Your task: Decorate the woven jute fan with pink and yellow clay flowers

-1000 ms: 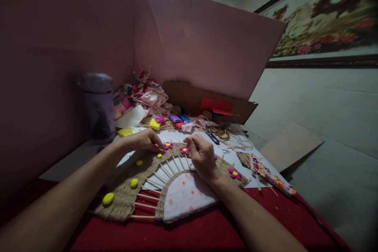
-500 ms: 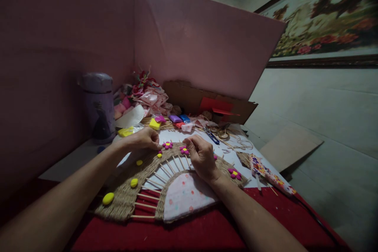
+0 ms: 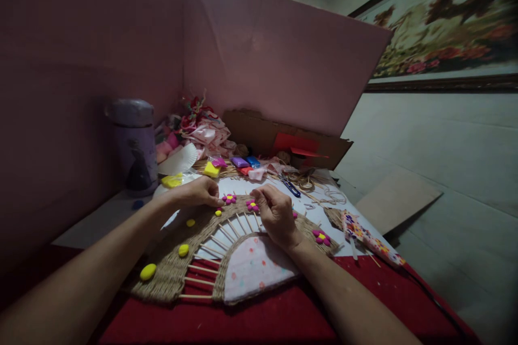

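Nearest me, the woven fan (image 3: 251,267) is lying flat on the surface (image 3: 202,326), centring my clock, so its band (image 3: 204,223) is facing up. Yellow discs (image 3: 148,272) are lining nine to ten. At one, the curled right hand (image 3: 277,214) is seemingly steadying the band; at eleven, the left hand (image 3: 202,192) is pinching its fingers narrow by a magenta petal (image 3: 219,209). In this gloom I can't tell whether either is gripping anything. Packets (image 3: 240,162) are lying past twelve, aside.

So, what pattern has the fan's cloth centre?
The cloth centre is pale with reddish spots, head view.

A framed painting (image 3: 449,32) hangs on a pale wall (image 3: 424,132).
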Demonstrator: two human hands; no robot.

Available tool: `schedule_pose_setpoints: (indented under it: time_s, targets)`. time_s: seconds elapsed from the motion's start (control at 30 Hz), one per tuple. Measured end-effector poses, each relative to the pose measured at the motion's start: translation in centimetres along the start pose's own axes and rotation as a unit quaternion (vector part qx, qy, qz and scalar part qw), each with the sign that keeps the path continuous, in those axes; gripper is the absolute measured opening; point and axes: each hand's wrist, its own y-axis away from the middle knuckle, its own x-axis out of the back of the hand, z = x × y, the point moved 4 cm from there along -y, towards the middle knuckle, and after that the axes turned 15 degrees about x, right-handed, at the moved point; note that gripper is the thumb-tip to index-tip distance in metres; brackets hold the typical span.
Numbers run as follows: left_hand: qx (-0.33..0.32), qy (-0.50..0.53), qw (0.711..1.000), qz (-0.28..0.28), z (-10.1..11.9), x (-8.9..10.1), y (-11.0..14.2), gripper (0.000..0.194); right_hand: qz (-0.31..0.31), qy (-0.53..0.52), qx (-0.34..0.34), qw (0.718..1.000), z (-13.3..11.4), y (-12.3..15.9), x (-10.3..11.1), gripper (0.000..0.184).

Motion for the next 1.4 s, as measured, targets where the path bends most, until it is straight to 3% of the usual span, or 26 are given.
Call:
schedule_pose_setpoints:
  time_s: [0.57, 1.03, 1.27, 1.4]
  targets:
    - [0.023, -0.015, 1.0, 0.0, 1.2, -0.2, 0.9, 0.039, -0.003, 0.007, 0.001, 1.0, -0.1, 0.0, 0.1, 0.022]
    - [-0.002, -0.011, 1.0, -0.01, 0.9, -0.1, 0.6, 0.042, 0.003, 0.001, 0.009, 1.0, 0.0, 0.0, 0.0, 0.021]
    - [0.017, 0.01, 0.999, 0.036, 1.9, 0.2, 1.1, 0.033, 0.003, 0.0, 0.015, 1.0, -0.1, 0.0, 0.0, 0.02]
    - [-0.018, 0.028, 0.999, 0.001, 2.5, 0.3, 1.7, 0.022, 0.005, 0.006, 0.017, 1.0, -0.1, 0.1, 0.0, 0.019]
